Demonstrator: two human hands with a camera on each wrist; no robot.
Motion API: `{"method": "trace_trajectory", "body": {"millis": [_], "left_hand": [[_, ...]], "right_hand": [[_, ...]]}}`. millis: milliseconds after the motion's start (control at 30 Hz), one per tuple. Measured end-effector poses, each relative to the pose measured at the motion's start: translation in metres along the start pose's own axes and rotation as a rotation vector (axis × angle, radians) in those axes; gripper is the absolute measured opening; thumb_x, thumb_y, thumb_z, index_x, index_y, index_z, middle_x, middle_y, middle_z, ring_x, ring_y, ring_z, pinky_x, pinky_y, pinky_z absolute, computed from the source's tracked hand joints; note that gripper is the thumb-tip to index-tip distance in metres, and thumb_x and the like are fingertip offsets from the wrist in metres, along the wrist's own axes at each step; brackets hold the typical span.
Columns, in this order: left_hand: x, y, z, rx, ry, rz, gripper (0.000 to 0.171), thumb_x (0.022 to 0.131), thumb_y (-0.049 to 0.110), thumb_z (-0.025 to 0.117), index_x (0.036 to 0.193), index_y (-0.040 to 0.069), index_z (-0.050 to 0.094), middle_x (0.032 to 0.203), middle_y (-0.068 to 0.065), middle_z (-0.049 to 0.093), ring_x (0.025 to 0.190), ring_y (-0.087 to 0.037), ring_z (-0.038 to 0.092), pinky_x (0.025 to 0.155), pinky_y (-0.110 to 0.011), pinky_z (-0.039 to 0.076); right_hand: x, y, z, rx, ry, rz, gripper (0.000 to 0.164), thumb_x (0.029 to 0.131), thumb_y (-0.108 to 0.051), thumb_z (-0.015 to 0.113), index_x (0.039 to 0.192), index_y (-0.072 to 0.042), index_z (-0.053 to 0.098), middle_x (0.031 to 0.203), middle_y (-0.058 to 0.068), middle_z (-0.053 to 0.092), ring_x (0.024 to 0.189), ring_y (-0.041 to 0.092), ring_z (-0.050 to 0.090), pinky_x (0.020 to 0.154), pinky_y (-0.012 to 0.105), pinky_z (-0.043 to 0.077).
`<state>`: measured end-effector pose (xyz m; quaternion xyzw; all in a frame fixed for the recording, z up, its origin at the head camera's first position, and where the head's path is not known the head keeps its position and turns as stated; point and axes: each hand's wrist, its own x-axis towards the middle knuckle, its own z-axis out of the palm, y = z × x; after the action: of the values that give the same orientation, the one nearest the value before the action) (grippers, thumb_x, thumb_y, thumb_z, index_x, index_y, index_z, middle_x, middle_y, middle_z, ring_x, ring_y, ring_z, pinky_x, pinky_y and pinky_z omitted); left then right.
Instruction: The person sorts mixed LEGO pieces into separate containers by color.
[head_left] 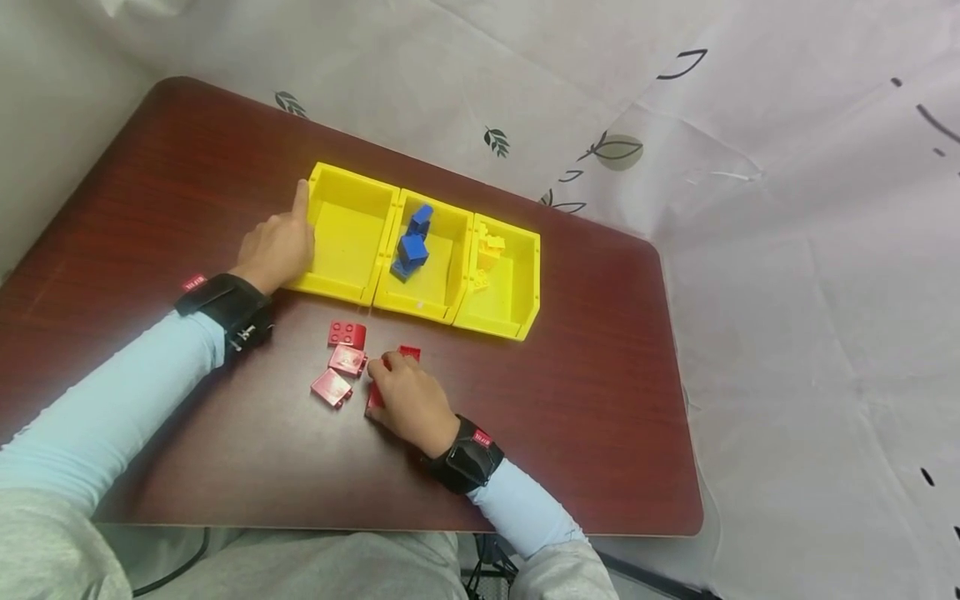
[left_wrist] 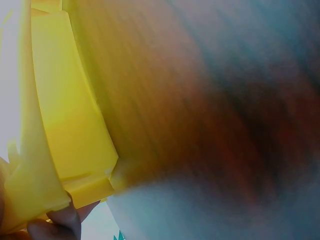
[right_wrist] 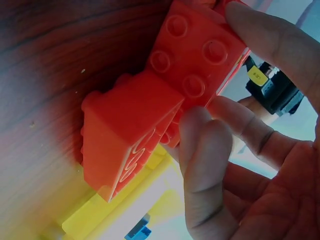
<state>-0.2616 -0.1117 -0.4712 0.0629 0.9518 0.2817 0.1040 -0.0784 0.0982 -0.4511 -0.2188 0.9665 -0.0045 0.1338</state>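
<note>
At the left end of a yellow three-compartment bin (head_left: 341, 289), my left hand (head_left: 277, 248) grips the side wall, one finger stretched along it. Some of its fingers (left_wrist: 62, 222) show at the bin's corner in the left wrist view. My right hand (head_left: 414, 400) is down at the table, thumb and fingers pinching a studded red toy brick (right_wrist: 192, 55). Against that brick leans another red brick (right_wrist: 127, 112), tipped on its side. Left of the right hand lie three more red bricks: one studs up (head_left: 345, 334), a second (head_left: 347, 360) and a third (head_left: 331, 388) on their sides.
Blue bricks (head_left: 413, 251) lie in the middle compartment and yellow bricks (head_left: 489, 250) in the right one. The bin stands on a dark red-brown table (head_left: 600, 375). A pale patterned cloth (head_left: 750, 250) hangs behind the table and to its right.
</note>
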Motion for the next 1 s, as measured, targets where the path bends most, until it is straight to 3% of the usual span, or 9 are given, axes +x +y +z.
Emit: {"method": "trace_trajectory", "body": {"millis": [367, 467, 567, 633, 800, 1000], "left_hand": [[-0.001, -0.002, -0.004, 0.006, -0.012, -0.002, 0.077, 0.103, 0.022, 0.035, 0.155, 0.023, -0.022, 0.088, -0.019, 0.048, 0.067, -0.033, 0.051, 0.067, -0.043, 0.043], [0.001, -0.002, -0.003, 0.011, -0.022, 0.002, 0.076, 0.103, 0.023, 0.034, 0.154, 0.023, -0.022, 0.087, -0.019, 0.048, 0.068, -0.033, 0.05, 0.067, -0.042, 0.042], [0.001, -0.002, -0.002, -0.001, -0.023, 0.003, 0.077, 0.103, 0.025, 0.035, 0.154, 0.025, -0.023, 0.087, -0.018, 0.048, 0.068, -0.032, 0.051, 0.068, -0.042, 0.043], [0.0, -0.002, -0.002, -0.016, -0.022, 0.001, 0.077, 0.103, 0.026, 0.036, 0.154, 0.027, -0.023, 0.088, -0.017, 0.048, 0.066, -0.031, 0.051, 0.069, -0.041, 0.044], [-0.002, -0.003, -0.003, -0.004, -0.006, 0.011, 0.077, 0.103, 0.023, 0.037, 0.156, 0.023, -0.019, 0.086, -0.017, 0.049, 0.064, -0.031, 0.051, 0.065, -0.041, 0.044], [-0.003, 0.002, -0.001, 0.016, -0.002, 0.014, 0.078, 0.103, 0.023, 0.039, 0.156, 0.021, -0.018, 0.086, -0.017, 0.051, 0.066, -0.032, 0.053, 0.066, -0.041, 0.045]], "right_hand": [[0.004, -0.001, -0.006, -0.019, 0.024, -0.039, 0.059, 0.081, -0.042, 0.078, 0.13, -0.014, 0.06, 0.125, 0.006, 0.063, 0.108, 0.018, 0.061, 0.087, 0.032, 0.056], [0.008, -0.001, -0.021, -0.022, 0.108, -0.086, 0.059, 0.081, -0.043, 0.078, 0.128, -0.013, 0.06, 0.123, 0.006, 0.063, 0.104, 0.017, 0.061, 0.083, 0.03, 0.057], [0.019, -0.002, -0.05, 0.008, 0.196, -0.118, 0.055, 0.079, -0.043, 0.08, 0.121, -0.012, 0.063, 0.112, 0.004, 0.065, 0.093, 0.015, 0.059, 0.076, 0.024, 0.055], [0.031, -0.002, -0.073, 0.052, 0.227, -0.119, 0.052, 0.079, -0.042, 0.08, 0.117, -0.012, 0.063, 0.103, 0.003, 0.064, 0.087, 0.014, 0.056, 0.071, 0.021, 0.053], [0.081, -0.001, -0.119, 0.123, 0.196, -0.03, 0.047, 0.083, -0.042, 0.076, 0.117, -0.013, 0.06, 0.091, 0.0, 0.06, 0.079, 0.013, 0.055, 0.067, 0.021, 0.047], [0.146, 0.009, -0.133, 0.143, 0.099, 0.13, 0.045, 0.084, -0.039, 0.076, 0.116, -0.014, 0.057, 0.097, 0.0, 0.061, 0.084, 0.015, 0.057, 0.069, 0.024, 0.049]]}}
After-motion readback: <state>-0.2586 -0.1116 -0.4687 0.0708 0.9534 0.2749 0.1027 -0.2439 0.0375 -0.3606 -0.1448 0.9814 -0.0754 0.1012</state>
